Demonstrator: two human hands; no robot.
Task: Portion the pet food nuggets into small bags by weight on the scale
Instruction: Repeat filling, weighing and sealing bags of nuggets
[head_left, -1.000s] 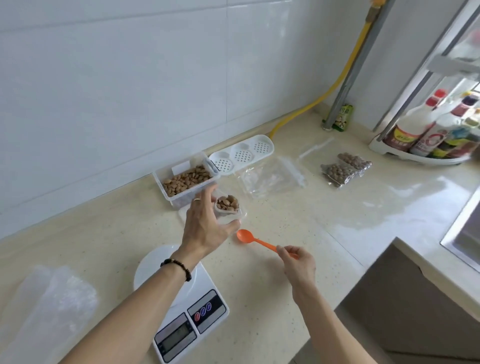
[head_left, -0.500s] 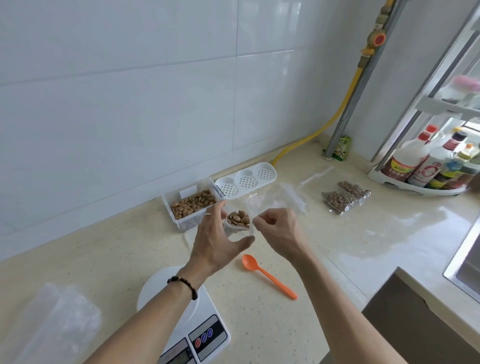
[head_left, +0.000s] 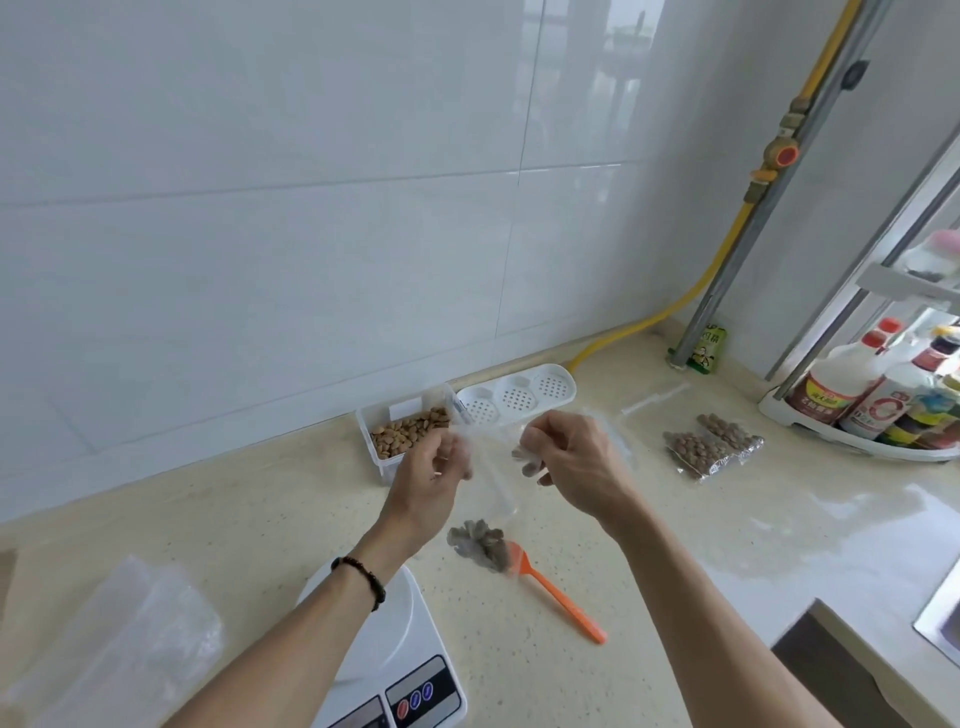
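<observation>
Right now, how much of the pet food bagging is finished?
Two filled bags already lie on the counter. A third small bag, with nuggets at its bottom, is held up by its top edge in the left hand and right hand, seemingly being closed. The container still holds many nuggets, so more portions remain; the orange spoon lies beside the scale.

Small bag (head_left: 493, 488): clear thin plastic film, glossy. Spoon (head_left: 558, 597): orange plastic, smooth. Countertop (head_left: 260, 519): speckled beige stone, polished. Wall tiles (head_left: 260, 208), 12 o'clock: white, glossy.
</observation>
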